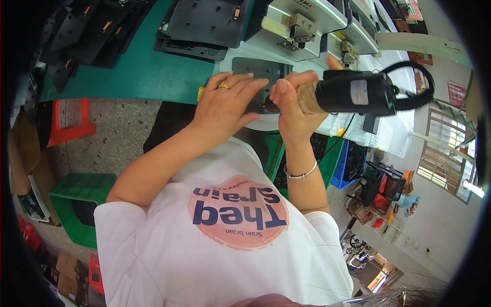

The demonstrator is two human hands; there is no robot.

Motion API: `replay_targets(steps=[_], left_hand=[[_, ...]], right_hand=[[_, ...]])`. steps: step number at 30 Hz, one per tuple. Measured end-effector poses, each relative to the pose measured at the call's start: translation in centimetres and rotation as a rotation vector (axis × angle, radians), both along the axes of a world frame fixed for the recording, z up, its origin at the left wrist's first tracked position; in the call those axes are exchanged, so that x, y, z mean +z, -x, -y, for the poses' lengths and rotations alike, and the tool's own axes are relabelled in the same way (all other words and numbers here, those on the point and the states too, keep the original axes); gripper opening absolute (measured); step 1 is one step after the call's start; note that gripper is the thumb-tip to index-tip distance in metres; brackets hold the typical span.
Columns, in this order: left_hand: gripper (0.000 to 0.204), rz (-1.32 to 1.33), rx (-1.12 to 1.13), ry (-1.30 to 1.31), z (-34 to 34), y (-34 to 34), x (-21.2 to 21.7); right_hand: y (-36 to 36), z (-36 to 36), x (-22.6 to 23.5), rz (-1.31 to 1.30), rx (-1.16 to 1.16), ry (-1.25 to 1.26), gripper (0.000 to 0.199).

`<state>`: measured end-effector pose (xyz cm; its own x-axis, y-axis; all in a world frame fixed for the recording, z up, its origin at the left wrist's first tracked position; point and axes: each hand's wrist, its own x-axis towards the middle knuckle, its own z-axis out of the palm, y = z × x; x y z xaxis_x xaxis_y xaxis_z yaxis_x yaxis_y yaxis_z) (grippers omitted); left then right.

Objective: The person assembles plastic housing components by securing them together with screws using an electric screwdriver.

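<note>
Lying at upper centre of the frame, at the edge of the green workbench (138,71): a dark grey plastic panel (255,71). Pressing flat on it with fingers spread, ring showing: the left hand (225,102). Gripping tight around a black electric screwdriver (353,93), tip meeting the panel: the right hand (294,105). Curling off to the upper right: the tool's black cable (417,84). Stacking up at upper left: more black panels (204,25).
</note>
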<state>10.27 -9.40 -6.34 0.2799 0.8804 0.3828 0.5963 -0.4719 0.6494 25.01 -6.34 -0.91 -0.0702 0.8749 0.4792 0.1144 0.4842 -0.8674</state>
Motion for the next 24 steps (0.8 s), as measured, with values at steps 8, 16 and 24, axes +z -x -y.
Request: replay_targets(steps=[8,16,24], left_hand=[[0.071,-0.023,0.001,0.024,0.2,0.0,0.3],[0.073,-0.099,-0.043,0.001,-1.0,-0.3,0.8],[0.075,-0.249,-0.061,0.038,-2.4,-0.8,1.4]], right_hand=[[-0.7,0.2,-0.7,-0.076,0.130,0.011,0.059],[-0.4,0.7,-0.6,0.174,0.107,-0.163,0.056],[-4.5,-0.2,2.9,-0.619,-0.114,0.017,0.036]])
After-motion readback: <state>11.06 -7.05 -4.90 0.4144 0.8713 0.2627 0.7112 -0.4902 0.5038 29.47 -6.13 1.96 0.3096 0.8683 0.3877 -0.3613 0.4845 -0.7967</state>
